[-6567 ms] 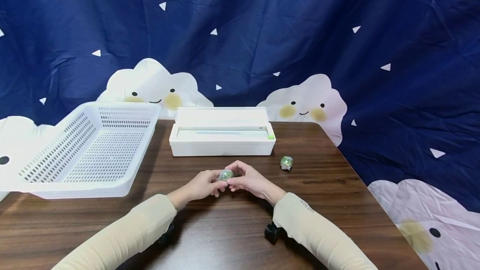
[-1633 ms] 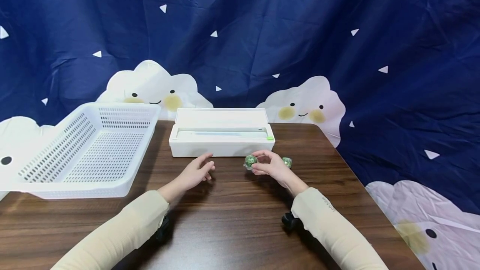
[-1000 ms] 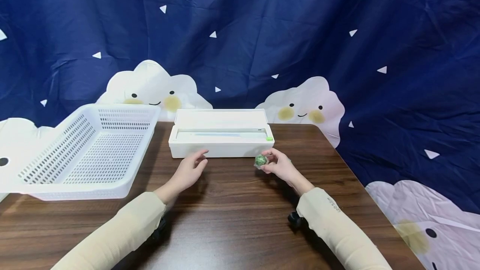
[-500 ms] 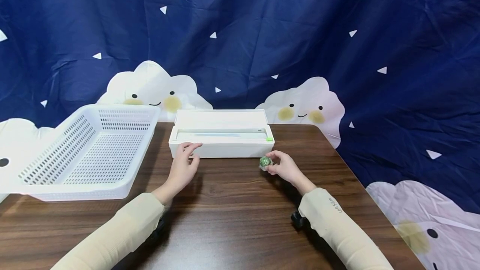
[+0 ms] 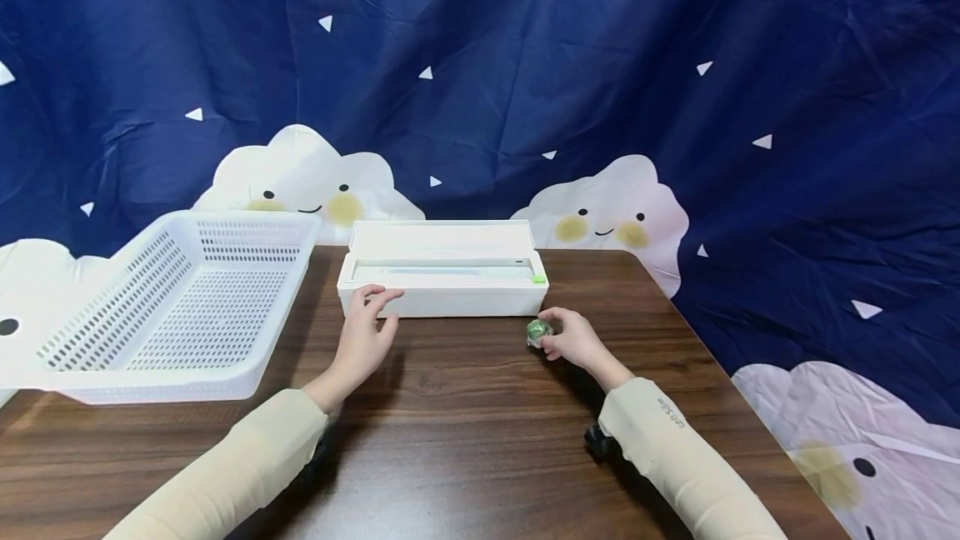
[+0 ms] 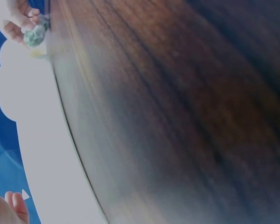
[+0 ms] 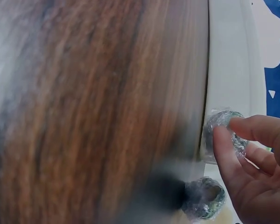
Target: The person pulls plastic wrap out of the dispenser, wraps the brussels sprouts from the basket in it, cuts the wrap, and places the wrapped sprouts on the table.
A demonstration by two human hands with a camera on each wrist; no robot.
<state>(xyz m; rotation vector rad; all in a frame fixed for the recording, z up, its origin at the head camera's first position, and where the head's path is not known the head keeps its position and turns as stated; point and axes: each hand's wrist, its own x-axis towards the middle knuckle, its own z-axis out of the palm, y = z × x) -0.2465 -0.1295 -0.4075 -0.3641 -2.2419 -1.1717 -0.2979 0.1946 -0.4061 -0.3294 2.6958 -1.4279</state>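
My right hand [image 5: 576, 342] pinches a small green ball wrapped in crinkled clear film [image 5: 537, 332] between thumb and fingers, just off the front right corner of the long white box [image 5: 442, 301]. In the right wrist view a second film-wrapped ball [image 7: 204, 198] shows close beside the held one; in the head view my right hand hides it. My left hand [image 5: 362, 336], fingers loosely bent and holding nothing, overlaps the front left part of the box. The box's lid [image 5: 442, 238] stands raised, with a pale roll inside and a green tab [image 5: 538, 279] at its right end.
A large white perforated basket [image 5: 251, 357] sits at the left of the brown wooden table [image 5: 465, 457]. Behind the table hangs a dark blue cloth [image 5: 480, 40] with clouds and triangles. The table's right edge slants away beyond my right arm.
Both hands held the ball together earlier; the left then let go and moved left to the box. My right hand carried the ball right, in front of the second one, and slightly lower.
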